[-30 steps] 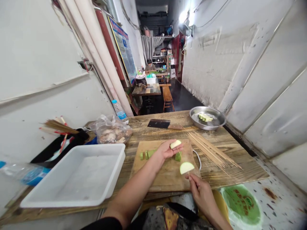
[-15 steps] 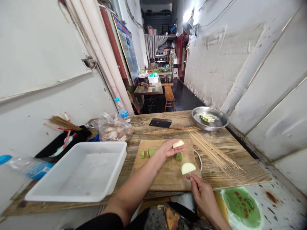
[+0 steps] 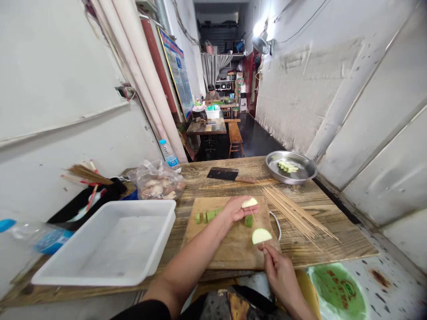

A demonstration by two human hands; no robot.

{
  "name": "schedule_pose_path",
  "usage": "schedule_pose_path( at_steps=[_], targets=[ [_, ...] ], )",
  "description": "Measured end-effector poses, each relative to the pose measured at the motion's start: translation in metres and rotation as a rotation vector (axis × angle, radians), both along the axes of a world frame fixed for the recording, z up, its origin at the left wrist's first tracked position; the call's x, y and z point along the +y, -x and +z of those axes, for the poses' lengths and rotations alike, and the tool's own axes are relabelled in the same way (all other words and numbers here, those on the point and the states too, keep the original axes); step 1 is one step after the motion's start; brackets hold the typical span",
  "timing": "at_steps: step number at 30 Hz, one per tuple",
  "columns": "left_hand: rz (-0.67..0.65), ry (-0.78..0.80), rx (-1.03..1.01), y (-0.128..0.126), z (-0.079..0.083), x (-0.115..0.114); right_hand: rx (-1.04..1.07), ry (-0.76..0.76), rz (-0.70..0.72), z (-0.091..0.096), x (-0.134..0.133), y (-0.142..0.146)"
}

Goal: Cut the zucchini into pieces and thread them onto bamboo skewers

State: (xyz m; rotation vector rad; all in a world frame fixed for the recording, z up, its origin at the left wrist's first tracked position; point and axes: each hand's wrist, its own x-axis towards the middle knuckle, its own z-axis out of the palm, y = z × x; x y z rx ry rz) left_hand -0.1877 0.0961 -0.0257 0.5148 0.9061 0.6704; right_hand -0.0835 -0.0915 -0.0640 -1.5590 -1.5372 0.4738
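My left hand point(image 3: 237, 208) reaches over the wooden cutting board point(image 3: 230, 255), closed on a half-moon zucchini slice point(image 3: 249, 202) with a thin bamboo stick running down from it. Lower and nearer to me, my right hand point(image 3: 280, 269) pinches the short end of a bamboo skewer point(image 3: 263, 245). A second pale half-moon zucchini slice point(image 3: 262, 236) with a green rim sits on that skewer's tip. Cut green pieces point(image 3: 210, 215) lie in a row on the board, partly behind my left wrist. Another green chunk point(image 3: 249, 221) lies below my left fingers.
A cleaver point(image 3: 230, 174) lies behind the board, with loose bamboo skewers point(image 3: 293, 211) to its right. A steel bowl point(image 3: 300, 178) holds cut slices. Leftward are a white plastic tray point(image 3: 153, 262), a bag of mushroom-like pieces point(image 3: 158, 184) and water bottles point(image 3: 171, 158). A person sits far back.
The camera view has tipped slightly, so the scene sits a little lower. Both hands keep nearly the same pose with their slices.
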Motion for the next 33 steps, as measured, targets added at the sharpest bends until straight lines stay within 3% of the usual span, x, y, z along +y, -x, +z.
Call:
schedule_pose_path(
  at_steps=[21,30,33],
  targets=[
    [-0.028,0.002,-0.056,-0.009,0.011,-0.014,-0.039,-0.070,-0.087,-0.008,0.010,0.007],
    [0.156,-0.097,-0.164,-0.018,0.012,-0.025,-0.155,-0.265,-0.048,-0.035,0.025,-0.001],
    [0.173,-0.084,-0.179,-0.018,0.011,-0.023,-0.163,-0.273,-0.071,-0.032,0.027,0.002]
  ],
)
